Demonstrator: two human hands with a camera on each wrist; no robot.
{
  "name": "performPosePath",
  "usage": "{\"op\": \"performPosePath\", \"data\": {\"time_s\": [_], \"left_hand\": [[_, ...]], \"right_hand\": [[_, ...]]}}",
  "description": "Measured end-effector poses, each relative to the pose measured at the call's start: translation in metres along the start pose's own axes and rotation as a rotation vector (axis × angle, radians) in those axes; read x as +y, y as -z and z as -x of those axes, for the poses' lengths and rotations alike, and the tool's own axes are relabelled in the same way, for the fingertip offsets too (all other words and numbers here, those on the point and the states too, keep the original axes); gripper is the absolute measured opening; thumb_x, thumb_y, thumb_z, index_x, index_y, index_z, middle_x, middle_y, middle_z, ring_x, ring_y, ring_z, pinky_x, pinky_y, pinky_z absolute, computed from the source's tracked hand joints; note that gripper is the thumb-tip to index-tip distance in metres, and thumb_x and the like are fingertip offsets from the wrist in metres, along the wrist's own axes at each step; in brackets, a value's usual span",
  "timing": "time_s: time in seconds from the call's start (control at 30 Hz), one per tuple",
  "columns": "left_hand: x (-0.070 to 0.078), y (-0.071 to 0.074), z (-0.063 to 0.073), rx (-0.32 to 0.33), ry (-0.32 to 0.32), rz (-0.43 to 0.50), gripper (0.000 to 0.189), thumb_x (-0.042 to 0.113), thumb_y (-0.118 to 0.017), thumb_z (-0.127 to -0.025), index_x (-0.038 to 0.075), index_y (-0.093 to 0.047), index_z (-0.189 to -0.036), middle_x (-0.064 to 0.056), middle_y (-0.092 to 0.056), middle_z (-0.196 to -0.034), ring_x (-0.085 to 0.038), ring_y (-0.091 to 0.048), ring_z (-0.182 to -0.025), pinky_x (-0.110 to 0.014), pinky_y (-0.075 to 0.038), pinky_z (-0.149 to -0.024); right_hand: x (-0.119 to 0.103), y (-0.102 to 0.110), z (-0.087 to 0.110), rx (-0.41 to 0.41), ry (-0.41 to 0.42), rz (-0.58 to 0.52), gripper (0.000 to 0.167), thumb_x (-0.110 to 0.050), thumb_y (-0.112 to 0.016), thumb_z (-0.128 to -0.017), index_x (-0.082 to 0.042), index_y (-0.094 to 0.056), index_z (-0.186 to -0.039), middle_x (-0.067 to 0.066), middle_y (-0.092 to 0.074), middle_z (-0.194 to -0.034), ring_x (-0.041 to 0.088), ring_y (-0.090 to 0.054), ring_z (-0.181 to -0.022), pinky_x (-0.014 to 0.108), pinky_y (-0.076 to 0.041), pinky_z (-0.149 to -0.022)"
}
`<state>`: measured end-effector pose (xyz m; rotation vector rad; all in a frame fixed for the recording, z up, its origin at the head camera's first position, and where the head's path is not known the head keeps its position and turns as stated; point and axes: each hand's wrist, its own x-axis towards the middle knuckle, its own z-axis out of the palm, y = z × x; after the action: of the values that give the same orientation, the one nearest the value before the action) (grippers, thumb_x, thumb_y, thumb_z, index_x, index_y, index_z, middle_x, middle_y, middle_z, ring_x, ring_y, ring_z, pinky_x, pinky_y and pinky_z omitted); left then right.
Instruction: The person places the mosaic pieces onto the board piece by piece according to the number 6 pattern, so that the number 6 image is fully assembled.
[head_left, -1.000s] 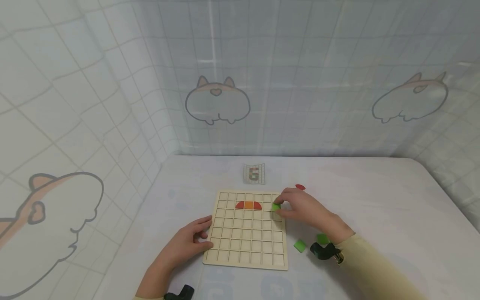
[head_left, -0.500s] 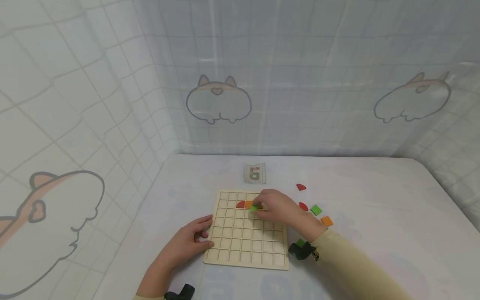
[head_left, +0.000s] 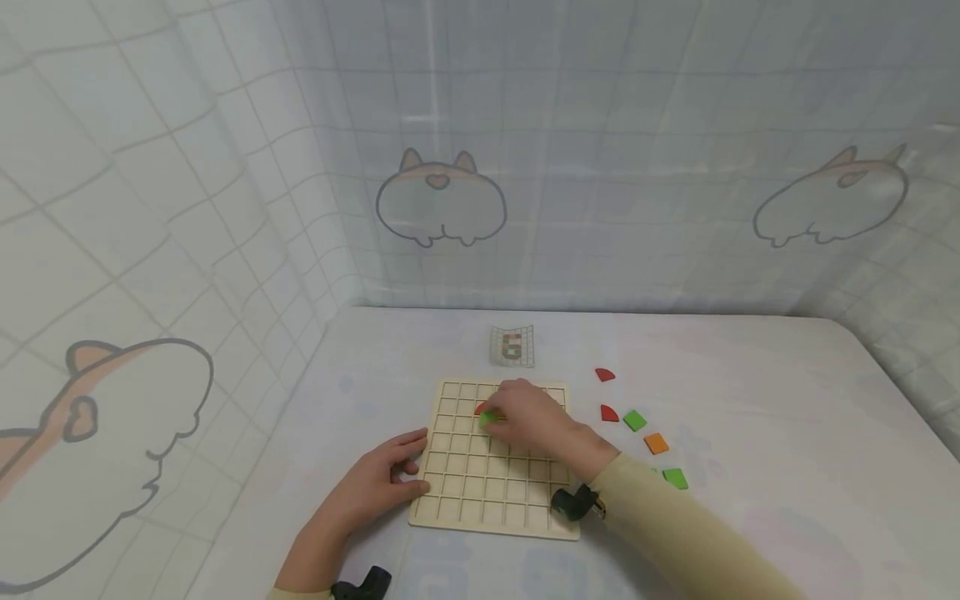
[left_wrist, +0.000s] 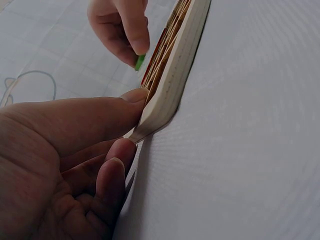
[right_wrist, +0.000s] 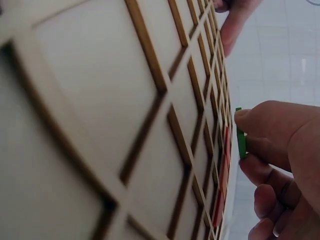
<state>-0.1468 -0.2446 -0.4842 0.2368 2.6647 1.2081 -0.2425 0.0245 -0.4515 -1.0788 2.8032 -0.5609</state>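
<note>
A pale wooden grid board [head_left: 480, 508] lies on the white-covered table. My left hand [head_left: 375, 479] steadies it at the left edge; in the left wrist view the thumb [left_wrist: 95, 120] rests on the rim, with curled fingers close against the side. Between thumb and fingertips my right hand [head_left: 528, 412] pinches a green square tile [right_wrist: 241, 140]. The tile is over the upper left part of the grid, near a red quarter-circle piece [head_left: 480, 408]. In the right wrist view red pieces [right_wrist: 218, 205] sit in the grid below the tile; in the head view my right hand covers most of that row.
Behind the board lies a small gridded card [head_left: 512, 346] with a coloured G-like pattern. Right of the board are red quarter-circles [head_left: 609, 413], an orange square [head_left: 656, 443] and green squares [head_left: 634, 420], one partly behind the right sleeve. Patterned curtains surround the table.
My right hand has carried the green tile leftward across the board, from its right side to beside the red piece at the left. My left hand has stayed at the edge.
</note>
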Motion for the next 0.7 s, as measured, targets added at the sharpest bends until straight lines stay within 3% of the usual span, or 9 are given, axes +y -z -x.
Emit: {"op": "performPosePath", "data": {"time_s": [0.4, 0.7], "left_hand": [[0.0004, -0.0003, 0.0002, 0.006, -0.002, -0.017, 0.070, 0.022, -0.085, -0.078, 0.007, -0.057, -0.140, 0.009, -0.049, -0.145, -0.009, -0.055, -0.091, -0.023, -0.049, -0.071], [0.0010, -0.0008, 0.0000, 0.006, 0.006, -0.023, 0.070, 0.023, -0.085, -0.078, 0.009, -0.057, -0.141, 0.011, -0.050, -0.143, -0.009, -0.055, -0.091, -0.023, -0.048, -0.070]], "right_hand": [[-0.0035, -0.0083, -0.0030, -0.001, 0.034, 0.030, 0.015, -0.026, -0.073, -0.091, -0.018, -0.078, -0.103, -0.008, -0.064, -0.091, 0.010, -0.056, -0.084, 0.027, -0.046, -0.075], [-0.0063, -0.0105, -0.0071, -0.009, 0.061, 0.031, 0.010, -0.027, -0.076, -0.089, -0.020, -0.073, -0.082, -0.011, -0.055, -0.076, 0.008, -0.050, -0.073, 0.027, -0.043, -0.069]]}}
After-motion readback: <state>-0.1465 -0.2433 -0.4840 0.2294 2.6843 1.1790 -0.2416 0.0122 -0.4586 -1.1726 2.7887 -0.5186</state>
